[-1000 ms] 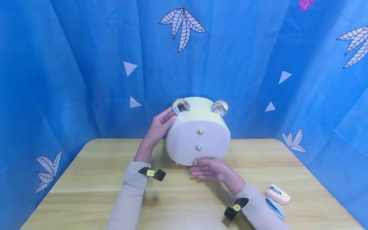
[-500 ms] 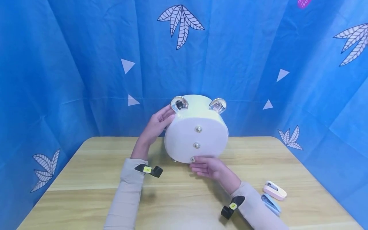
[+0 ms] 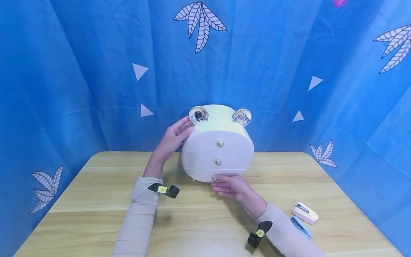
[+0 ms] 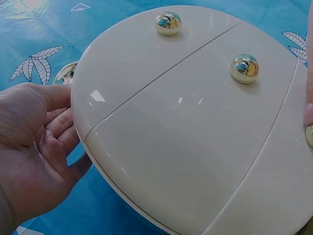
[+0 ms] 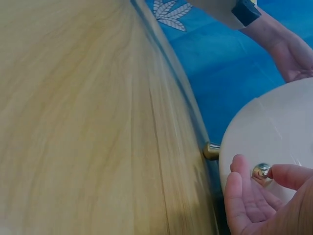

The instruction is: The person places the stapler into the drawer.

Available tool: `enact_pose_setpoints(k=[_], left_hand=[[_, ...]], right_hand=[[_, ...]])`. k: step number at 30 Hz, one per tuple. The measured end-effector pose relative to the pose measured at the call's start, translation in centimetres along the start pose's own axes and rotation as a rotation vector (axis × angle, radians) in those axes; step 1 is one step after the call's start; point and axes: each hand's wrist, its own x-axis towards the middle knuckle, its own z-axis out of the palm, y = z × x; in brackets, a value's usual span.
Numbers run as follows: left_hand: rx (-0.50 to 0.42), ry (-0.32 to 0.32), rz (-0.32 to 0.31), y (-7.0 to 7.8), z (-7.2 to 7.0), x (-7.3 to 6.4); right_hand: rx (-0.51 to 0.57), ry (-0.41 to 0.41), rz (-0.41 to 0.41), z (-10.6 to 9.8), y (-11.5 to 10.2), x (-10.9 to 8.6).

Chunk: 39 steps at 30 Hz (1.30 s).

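Note:
A white, rounded box [image 3: 205, 153] with gold knobs and two shiny ear shapes stands at the back of the table, its front split by seams into three drawers. My left hand [image 3: 171, 141] rests against its upper left side, just below the left ear [image 3: 198, 115]. In the left wrist view, the fingers of that hand [image 4: 36, 142] lie along the box's edge. At the bottom knob [image 5: 262, 172], my right hand [image 5: 264, 205] pinches with thumb and forefinger, the other fingers held below. The lowest drawer's seam shows no clear gap.
On the wooden table [image 3: 96, 200], by the right forearm, lie a small pink-and-white object [image 3: 305, 213] with a grey inset and a light blue one [image 3: 301, 226]. A blue patterned curtain [image 3: 266, 71] hangs behind and at both sides. A gold foot [image 5: 211, 151] shows under the box.
My right fingers have closed up a little at the bottom knob. The left hand keeps its place on the box. The whole head view has shifted slightly.

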Motion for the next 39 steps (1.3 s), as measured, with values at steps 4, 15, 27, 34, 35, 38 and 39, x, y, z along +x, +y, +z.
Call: enact_pose_setpoints(k=[4, 15, 27, 34, 35, 38, 39], left_hand=[[0.019, -0.004, -0.002, 0.41, -0.15, 0.05], [0.033, 0.005, -0.013, 0.29, 0.09, 0.09], [-0.013, 0.009, 0.0, 0.0, 0.34, -0.04], [-0.004, 0.005, -0.001, -0.1, 0.62, -0.07], [-0.005, 0.009, -0.003, -0.09, 0.66, -0.08], [-0.006, 0.018, -0.008, -0.04, 0.68, -0.08], [-0.008, 0.023, -0.011, -0.05, 0.67, -0.07]], right_hand=[[0.003, 0.01, -0.012, 0.13, -0.19, -0.08], [0.009, 0.043, -0.024, 0.44, -0.12, -0.69], [-0.033, 0.029, -0.049, 0.16, 0.26, -0.74], [-0.055, 0.033, -0.045, -0.28, 0.32, -0.82], [-0.058, 0.029, -0.049, -0.28, 0.31, -0.86], [-0.058, 0.026, -0.057, -0.19, 0.34, -0.82], [-0.057, 0.026, -0.061, -0.11, 0.33, -0.79]])
